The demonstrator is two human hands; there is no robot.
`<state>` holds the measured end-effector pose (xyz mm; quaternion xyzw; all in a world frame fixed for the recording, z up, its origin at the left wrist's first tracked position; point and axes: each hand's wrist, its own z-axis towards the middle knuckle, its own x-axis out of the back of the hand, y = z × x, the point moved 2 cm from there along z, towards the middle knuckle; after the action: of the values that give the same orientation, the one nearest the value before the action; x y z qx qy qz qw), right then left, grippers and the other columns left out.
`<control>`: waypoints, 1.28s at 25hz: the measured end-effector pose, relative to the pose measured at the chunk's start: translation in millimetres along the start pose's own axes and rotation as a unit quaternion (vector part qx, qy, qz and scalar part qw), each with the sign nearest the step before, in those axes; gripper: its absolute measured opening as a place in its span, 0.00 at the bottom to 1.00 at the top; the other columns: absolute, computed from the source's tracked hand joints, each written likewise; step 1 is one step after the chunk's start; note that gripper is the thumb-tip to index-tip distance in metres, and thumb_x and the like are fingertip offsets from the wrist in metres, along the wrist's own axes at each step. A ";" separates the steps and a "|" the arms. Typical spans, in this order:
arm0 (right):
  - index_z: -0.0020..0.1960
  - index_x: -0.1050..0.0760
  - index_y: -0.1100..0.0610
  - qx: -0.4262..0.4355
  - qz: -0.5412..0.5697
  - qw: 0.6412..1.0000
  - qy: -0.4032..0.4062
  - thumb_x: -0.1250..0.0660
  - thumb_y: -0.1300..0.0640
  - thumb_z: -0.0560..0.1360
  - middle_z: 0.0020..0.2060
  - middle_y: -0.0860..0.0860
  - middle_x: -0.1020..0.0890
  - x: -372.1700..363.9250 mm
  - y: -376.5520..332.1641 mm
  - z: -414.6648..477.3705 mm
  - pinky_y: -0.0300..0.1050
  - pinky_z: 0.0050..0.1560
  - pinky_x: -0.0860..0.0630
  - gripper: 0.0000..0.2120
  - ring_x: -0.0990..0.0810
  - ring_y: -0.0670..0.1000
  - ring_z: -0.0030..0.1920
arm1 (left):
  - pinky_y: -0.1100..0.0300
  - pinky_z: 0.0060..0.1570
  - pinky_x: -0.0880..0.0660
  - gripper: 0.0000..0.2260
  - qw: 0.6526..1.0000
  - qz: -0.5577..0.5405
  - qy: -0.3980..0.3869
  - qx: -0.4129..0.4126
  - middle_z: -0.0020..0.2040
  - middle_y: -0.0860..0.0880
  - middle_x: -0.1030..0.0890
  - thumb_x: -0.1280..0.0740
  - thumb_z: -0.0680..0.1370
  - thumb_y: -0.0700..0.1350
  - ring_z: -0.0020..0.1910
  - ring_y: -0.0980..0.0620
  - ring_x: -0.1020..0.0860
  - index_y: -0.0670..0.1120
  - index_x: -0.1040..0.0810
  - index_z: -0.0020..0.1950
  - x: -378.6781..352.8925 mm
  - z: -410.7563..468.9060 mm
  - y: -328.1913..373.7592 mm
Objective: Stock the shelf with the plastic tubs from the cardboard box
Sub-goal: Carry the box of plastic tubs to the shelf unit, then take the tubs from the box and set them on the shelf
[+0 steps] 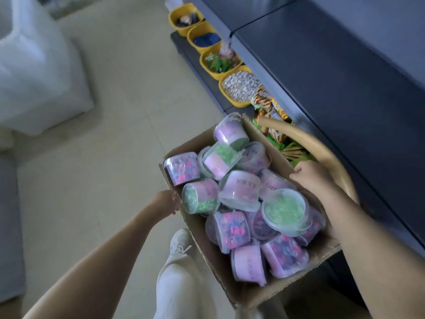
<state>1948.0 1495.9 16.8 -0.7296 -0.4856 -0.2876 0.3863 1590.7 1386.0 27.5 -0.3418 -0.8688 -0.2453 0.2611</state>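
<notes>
Plastic tubs (239,189): round, clear, with snap lids and pale pink labels. They lie heaped every way in the cardboard box (264,293), some on their sides and some lid-up. Some hold bright green bits, others mixed pink, blue and purple bits. One green tub sits lid-up near the box's right wall.

Box: plain brown corrugated card, top open, edges rough, raised above the person's leg.

Right hand (310,174): on the box's right wall, fingers bent over the rim and gripping it; the forearm runs along that side.
Left hand (167,202): at the box's left wall, fingertips touching the card. They are blurred, so I cannot tell how far they curl or whether they grip.

Right of the box: a dark, smooth, flat-topped shelf (333,77). A tan curved handle (322,150) arches between the box and the shelf.
Beyond the box: a row of yellow bins (215,74) on the low ledge. The nearest holds pale beads, the next green and brown pieces, then something dark blue. Striped snack packets (264,100) lie just past the box's far corner.

Below the box: a light trouser leg (181,291) and a white laced shoe (180,244).
Left of the box: pale beige floor (103,157) tiles and, well apart, a bulky white bag (39,77).
</notes>
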 end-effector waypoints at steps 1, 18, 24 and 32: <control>0.52 0.22 0.68 -0.005 0.031 0.999 0.006 0.33 0.58 0.72 0.48 0.64 0.18 0.8 -3.3 -12.4 0.53 0.52 0.23 0.14 0.20 0.61 0.50 | 0.66 0.34 0.27 0.10 0.999 0.023 -0.006 -0.023 0.35 0.50 0.22 0.41 0.78 0.39 0.31 0.53 0.24 0.46 0.27 0.37 14.1 5.3 5.9; 0.64 0.27 0.60 -0.246 0.338 0.892 0.171 0.32 0.55 0.75 0.61 0.54 0.21 -92.6 -122.4 -152.4 0.42 0.59 0.30 0.20 0.23 0.52 0.60 | 0.55 0.65 0.31 0.14 0.881 0.206 -0.072 -0.419 0.62 0.44 0.22 0.36 0.77 0.46 0.62 0.46 0.25 0.43 0.25 0.61 67.1 78.5 137.8; 0.67 0.29 0.59 -0.255 0.297 0.895 0.214 0.33 0.52 0.75 0.64 0.55 0.26 -99.9 -127.8 -113.8 0.43 0.61 0.33 0.23 0.28 0.54 0.64 | 0.53 0.64 0.31 0.23 0.861 0.274 -0.054 -0.426 0.67 0.42 0.29 0.34 0.76 0.51 0.65 0.43 0.29 0.44 0.32 0.69 53.0 100.1 161.8; 0.65 0.31 0.61 -0.279 0.263 0.916 0.119 0.31 0.42 0.70 0.62 0.58 0.28 -95.6 -125.3 -54.9 0.50 0.59 0.28 0.31 0.29 0.59 0.62 | 0.53 0.69 0.40 0.35 0.814 0.348 -0.165 -0.435 0.72 0.44 0.36 0.31 0.73 0.56 0.72 0.46 0.39 0.46 0.41 0.74 28.8 124.4 163.4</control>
<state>1794.2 1431.9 5.9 -0.8695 -0.1264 -0.3839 0.2839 1654.9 1580.3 -6.6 -0.7347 -0.5246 -0.4302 0.0057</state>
